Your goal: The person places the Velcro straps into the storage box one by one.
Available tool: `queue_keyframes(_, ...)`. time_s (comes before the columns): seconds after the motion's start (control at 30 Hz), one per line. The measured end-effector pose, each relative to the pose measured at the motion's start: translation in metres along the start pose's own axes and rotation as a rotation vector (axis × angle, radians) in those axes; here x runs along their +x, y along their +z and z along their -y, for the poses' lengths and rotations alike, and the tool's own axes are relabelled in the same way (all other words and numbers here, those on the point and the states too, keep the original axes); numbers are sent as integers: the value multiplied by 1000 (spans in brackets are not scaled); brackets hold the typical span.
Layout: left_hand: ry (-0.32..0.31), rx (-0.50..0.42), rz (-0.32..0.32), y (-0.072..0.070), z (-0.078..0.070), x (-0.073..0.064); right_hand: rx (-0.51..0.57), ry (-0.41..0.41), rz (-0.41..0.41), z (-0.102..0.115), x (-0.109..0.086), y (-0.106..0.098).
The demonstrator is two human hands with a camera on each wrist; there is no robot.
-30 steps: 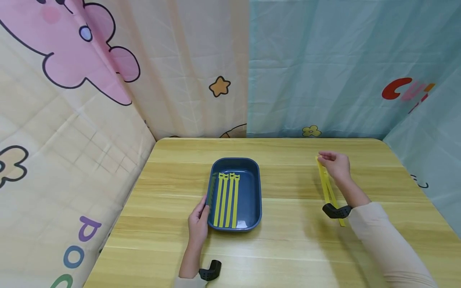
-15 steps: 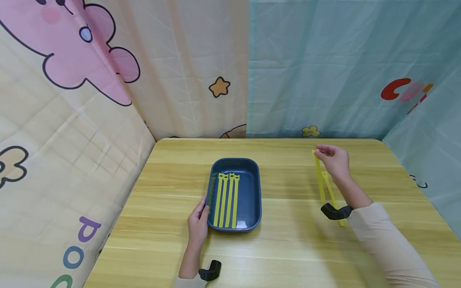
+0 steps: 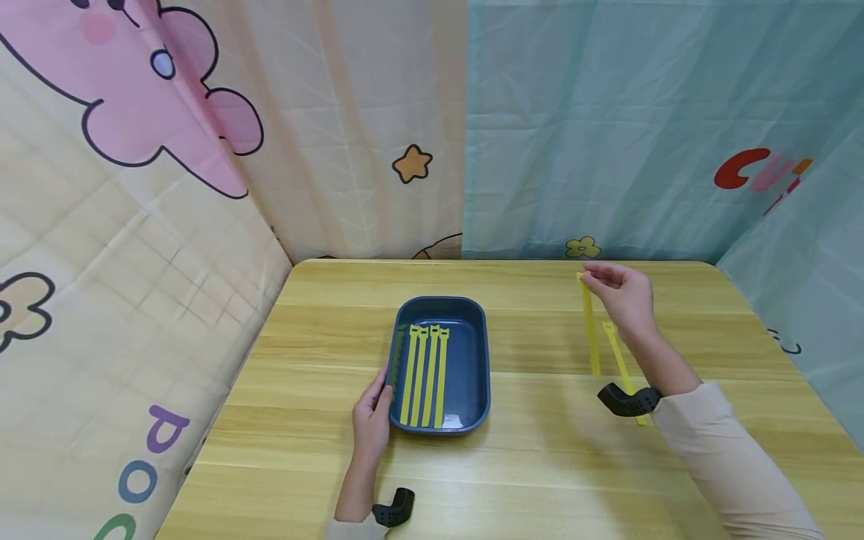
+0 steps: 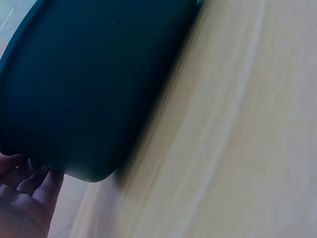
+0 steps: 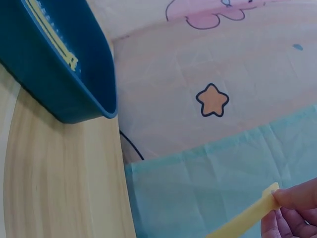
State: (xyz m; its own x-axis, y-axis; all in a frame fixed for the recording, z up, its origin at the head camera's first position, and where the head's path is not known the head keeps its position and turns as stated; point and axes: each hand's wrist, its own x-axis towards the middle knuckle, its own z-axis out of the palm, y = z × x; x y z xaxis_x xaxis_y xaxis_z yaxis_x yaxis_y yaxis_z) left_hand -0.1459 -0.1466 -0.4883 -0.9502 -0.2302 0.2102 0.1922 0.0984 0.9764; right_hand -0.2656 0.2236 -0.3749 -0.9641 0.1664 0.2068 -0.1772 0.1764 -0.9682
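My left hand (image 3: 371, 421) grips the left wall of a dark blue rectangular tray (image 3: 468, 367), thumb at the rim. The left wrist view shows its fingers against the tray's outer side. Several yellow cable ties (image 3: 423, 379) with wide slotted heads lie side by side in the tray's left half. To the right, my right hand (image 3: 626, 301) pinches another yellow cable tie (image 3: 589, 326) by its head between thumb and fingertips, and its strap hangs down over the table. One more yellow cable tie (image 3: 617, 356) lies under the right forearm, partly hidden by the black wrist mount.
The light wooden table (image 3: 533, 465) runs back to printed curtains (image 3: 580, 135) at its far edge. Another curtain (image 3: 169, 300) borders the left side. Black camera mounts (image 3: 394, 508) sit on both wrists.
The right hand has lifted the pinched cable tie and moved it up and slightly left, apart from the one on the table. The left hand and tray have stayed put.
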Motion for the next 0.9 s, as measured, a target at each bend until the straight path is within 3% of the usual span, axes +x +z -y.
queue_keyframes(0.13,0,-21,13,0,0,1,-90,14,-24,35,-18,14)
queue_keyframes(0.17,0,-30,18,0,-1,1,-45,20,-5,32,-16,14)
queue_keyframes(0.27,-3,-45,25,0,-5,1,96,-2,35,-10,6,5)
queue_keyframes(0.33,-13,-44,23,1,-11,-1,132,0,65,-21,12,3)
queue_keyframes(0.4,-21,-36,19,1,-18,-2,122,5,63,-11,7,8)
queue_keyframes(0.43,-23,-30,17,2,-20,-3,102,8,61,5,-2,12)
queue_keyframes(0.5,-6,-26,13,1,-15,-3,40,9,47,37,-19,22)
queue_keyframes(0.57,12,-32,9,1,-8,-2,64,-9,39,54,-28,29)
queue_keyframes(0.67,30,-38,9,1,3,1,90,-27,39,58,-29,35)
queue_keyframes(0.9,10,-55,10,1,2,0,245,-5,74,70,-35,49)
